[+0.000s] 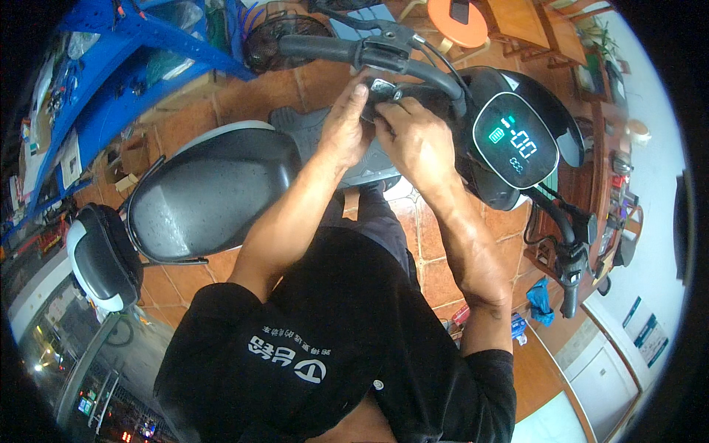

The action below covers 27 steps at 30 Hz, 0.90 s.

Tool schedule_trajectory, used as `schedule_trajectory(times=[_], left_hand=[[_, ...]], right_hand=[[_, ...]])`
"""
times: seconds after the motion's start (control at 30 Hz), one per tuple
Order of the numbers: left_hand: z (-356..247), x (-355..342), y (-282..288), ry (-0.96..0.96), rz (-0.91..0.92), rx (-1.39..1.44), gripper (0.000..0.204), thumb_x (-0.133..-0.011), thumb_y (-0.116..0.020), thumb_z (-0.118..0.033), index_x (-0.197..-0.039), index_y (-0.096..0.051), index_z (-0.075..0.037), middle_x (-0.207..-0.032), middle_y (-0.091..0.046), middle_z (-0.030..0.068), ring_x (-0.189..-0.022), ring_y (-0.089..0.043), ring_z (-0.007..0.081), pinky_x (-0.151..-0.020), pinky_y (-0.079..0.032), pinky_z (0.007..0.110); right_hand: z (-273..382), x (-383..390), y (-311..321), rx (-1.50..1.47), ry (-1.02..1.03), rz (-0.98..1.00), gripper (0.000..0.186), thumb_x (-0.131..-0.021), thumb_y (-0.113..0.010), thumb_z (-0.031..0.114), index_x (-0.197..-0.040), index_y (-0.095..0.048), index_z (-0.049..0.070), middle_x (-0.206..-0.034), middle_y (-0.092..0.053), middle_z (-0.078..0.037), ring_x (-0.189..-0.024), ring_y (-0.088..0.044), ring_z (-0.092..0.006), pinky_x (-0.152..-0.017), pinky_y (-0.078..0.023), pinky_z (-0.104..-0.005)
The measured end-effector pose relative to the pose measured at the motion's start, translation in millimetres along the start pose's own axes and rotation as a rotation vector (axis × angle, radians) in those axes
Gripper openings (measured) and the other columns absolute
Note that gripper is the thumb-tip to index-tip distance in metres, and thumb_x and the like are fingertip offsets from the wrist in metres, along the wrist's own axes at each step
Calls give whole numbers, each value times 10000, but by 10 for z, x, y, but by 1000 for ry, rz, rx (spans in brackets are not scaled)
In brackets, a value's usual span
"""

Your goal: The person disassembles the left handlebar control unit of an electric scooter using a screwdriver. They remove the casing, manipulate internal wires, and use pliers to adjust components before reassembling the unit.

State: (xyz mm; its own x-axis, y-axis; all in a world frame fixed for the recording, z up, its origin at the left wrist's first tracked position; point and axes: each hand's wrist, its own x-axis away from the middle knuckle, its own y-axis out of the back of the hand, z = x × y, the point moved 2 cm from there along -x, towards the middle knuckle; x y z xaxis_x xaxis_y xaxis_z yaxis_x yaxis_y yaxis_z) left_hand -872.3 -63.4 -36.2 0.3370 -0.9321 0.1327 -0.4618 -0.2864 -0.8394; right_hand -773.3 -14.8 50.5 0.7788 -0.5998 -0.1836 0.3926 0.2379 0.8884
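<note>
The orange tiled floor (436, 284) bears the scooter (244, 184), and a dark slab (459, 9) lies on a stool (452, 29).

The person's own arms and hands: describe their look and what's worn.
The left hand and right hand wear no gloves, and both forearms are bare. The left sleeve and right sleeve are short and black, ending near the elbows, part of a black shirt with white print on the front.

Just ahead of my left hand (346, 127) the handlebar (436, 76) blocks the way, and the display (515, 144) stands near my right hand (417, 140), rightward (little slack there). I have open room leftward, over the grey footboard (306, 122), toward the seat's (214, 192) front edge.
</note>
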Motion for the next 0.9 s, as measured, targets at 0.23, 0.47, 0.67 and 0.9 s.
schedule_trajectory(times=[0.23, 0.47, 0.67, 0.9], left_hand=[[91, 47, 67, -4, -107, -67, 440, -1009, -454, -324, -1343, -474, -38, -1183, -588, 92, -1073, -565, 194, -967, -448, 348], [44, 71, -17, -8, -143, -50, 405, -1013, -453, -290, -1325, -494, -36, -1160, -607, 77, -1062, -573, 185, -961, -452, 343], [128, 145, 24, 23, -165, 77, 437, -967, -548, -346, -1288, -530, -50, -1130, -623, 62, -1032, -588, 184, -940, -469, 348], [109, 81, -21, -40, -158, 36, 402, -973, -545, -325, -1250, -555, -33, -1089, -646, 75, -976, -616, 176, -907, -495, 341]], right_hand=[[51, -78, -40, 193, 64, 165, 135, -793, -610, 121, -906, -618, 48, -859, -638, -142, -740, -666, -310, -636, -556, -399], [97, -53, -61, 174, 4, 127, 191, -756, -611, 91, -935, -580, 33, -843, -617, -168, -743, -651, -348, -656, -550, -431], [-9, -40, 77, 80, -31, 70, 205, -746, -634, 87, -945, -611, 45, -854, -630, -158, -747, -653, -351, -677, -548, -429], [-37, -29, 115, -24, -22, 154, 194, -769, -655, 144, -941, -672, 56, -895, -655, -170, -793, -661, -357, -712, -546, -434]])
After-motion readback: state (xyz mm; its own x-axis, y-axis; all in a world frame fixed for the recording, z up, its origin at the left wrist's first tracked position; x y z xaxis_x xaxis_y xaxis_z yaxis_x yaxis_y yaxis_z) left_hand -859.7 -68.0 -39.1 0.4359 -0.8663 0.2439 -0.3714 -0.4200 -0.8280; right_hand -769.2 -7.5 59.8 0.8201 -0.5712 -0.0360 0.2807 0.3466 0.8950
